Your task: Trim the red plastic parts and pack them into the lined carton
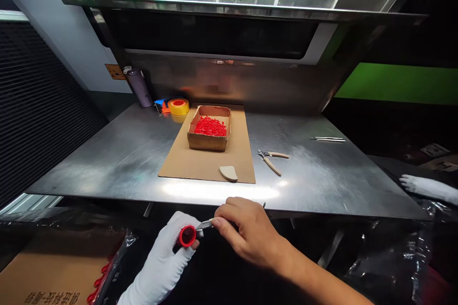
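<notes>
My left hand [162,259], in a white glove, is closed around a round red hollow plastic part [187,236]. Its open end faces me, with a dark inside. My bare right hand [246,228] grips a slim metal craft knife [205,225], most of its handle hidden in the fingers. The blade's tip is at the red part's upper right rim; whether it touches, I cannot tell. Both hands are in front of the bench's near edge. Beyond them, an off-white wedge-shaped piece [228,173] lies on a cardboard sheet [189,167].
On the cardboard stands a box [206,142] of small red pieces [210,127]. Side cutters [272,159] and slim metal tools [327,139] lie rightward. A tape dispenser [172,106] and purple bottle [139,86] stand back left. A white glove [427,187] shows at far right.
</notes>
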Motion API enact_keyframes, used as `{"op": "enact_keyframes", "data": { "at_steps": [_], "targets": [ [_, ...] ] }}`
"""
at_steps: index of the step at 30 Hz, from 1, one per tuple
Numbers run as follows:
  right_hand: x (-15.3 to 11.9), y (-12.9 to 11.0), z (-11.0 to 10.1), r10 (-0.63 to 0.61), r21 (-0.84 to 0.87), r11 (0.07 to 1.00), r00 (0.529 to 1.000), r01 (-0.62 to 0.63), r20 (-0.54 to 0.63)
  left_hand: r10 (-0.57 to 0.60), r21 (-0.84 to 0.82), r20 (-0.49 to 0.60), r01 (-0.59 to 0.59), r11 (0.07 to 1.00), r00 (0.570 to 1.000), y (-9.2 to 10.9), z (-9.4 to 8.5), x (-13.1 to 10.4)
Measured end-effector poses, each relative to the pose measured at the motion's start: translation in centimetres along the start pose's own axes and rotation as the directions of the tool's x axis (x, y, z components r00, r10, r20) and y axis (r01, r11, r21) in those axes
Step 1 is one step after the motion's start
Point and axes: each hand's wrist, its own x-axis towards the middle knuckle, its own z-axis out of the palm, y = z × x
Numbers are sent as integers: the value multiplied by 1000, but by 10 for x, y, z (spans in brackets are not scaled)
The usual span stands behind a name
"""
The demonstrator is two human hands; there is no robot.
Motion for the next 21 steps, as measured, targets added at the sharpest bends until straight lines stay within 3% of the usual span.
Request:
{"op": "enact_keyframes", "data": {
  "at_steps": [8,21],
  "targets": [
    [3,1,3,-39,-166,985,999,38,-1,50,14,-36,-50,999,998,0,3,3],
    [-1,-1,10,-19,-180,984,999,14,-26,77,49,-100,-73,996,992,-3,4,3]
  ]
}}
